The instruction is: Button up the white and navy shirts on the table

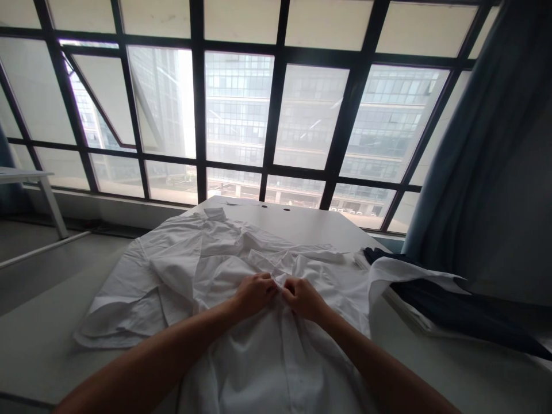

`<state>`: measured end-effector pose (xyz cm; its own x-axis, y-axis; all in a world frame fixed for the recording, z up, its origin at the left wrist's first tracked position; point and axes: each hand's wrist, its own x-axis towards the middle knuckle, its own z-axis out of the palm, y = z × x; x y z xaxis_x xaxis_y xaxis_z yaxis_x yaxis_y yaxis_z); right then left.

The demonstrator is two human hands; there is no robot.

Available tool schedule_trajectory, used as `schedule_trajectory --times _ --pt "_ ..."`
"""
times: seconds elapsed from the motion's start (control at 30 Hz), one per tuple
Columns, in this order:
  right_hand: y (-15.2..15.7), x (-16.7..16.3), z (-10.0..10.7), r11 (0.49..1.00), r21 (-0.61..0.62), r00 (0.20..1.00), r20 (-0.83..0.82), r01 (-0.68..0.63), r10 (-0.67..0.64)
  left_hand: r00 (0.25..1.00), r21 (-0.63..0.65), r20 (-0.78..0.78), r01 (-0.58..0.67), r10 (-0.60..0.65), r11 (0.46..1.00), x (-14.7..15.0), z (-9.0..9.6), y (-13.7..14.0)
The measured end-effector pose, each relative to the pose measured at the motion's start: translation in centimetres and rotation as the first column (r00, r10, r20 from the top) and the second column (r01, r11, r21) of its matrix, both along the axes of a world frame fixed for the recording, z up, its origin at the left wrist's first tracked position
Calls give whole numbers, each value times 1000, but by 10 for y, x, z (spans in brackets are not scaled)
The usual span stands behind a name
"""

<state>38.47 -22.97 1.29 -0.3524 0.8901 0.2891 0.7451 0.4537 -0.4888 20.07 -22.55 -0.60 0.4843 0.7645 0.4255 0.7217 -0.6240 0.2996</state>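
A wall of large windows (276,109) with dark frames fills the upper half of the view, office buildings showing pale and hazy beyond the glass; a blue-grey curtain (487,155) hangs down the right side, reaching from the top corner to the level of the bench.

A white bench (310,221) runs away from the viewer toward the windows; most of its surface is covered by a white shirt (194,270), spread out and rumpled, its sleeves trailing off to the left and its buttoned front running down the middle toward the viewer; the collar end lies toward the windows.

To the right of the shirt, just beside it, a dark navy garment (457,313) lies on the bench, a white fold of cloth draped over its near edge; at the far left a second white table (26,175) stands well apart, by the windows.

Two bare forearms come in from the bottom edge and meet at the middle of the shirt; the left hand (254,293) is clenched, pinching the fabric at the shirt's front opening; the right hand (304,299) is curled likewise, gripping the same strip of cloth just beside it; the two sets of knuckles nearly touch.
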Motion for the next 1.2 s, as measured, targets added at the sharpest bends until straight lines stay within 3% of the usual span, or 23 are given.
schedule_trajectory --times 0.1,0.3,0.4,0.53,0.77,0.97,1.2 --pt "-2 0 1 1000 7 999 34 21 -22 999 44 24 47 -48 998 -1 1 -2" --pt "-4 2 7 997 -2 992 102 -76 76 997 103 -3 77 -77 992 -2 3 -5" --pt "-5 1 9 1000 3 991 133 -8 8 995 110 -61 87 -81 990 0 5 -6" --pt "-6 -3 9 995 40 991 88 94 -98 987 114 -140 100 -84 988 1 6 -6" --pt "-2 -3 7 998 28 997 -35 63 -62 975 95 -214 82 -60 992 2 7 -6" --pt "5 -1 -2 983 -180 986 -153 33 -61 974 88 -226 39 -18 995 5 6 -5" --pt "12 3 -14 898 -427 912 -402 -110 -80 978 93 -207 30 -10 995 3 8 -6"
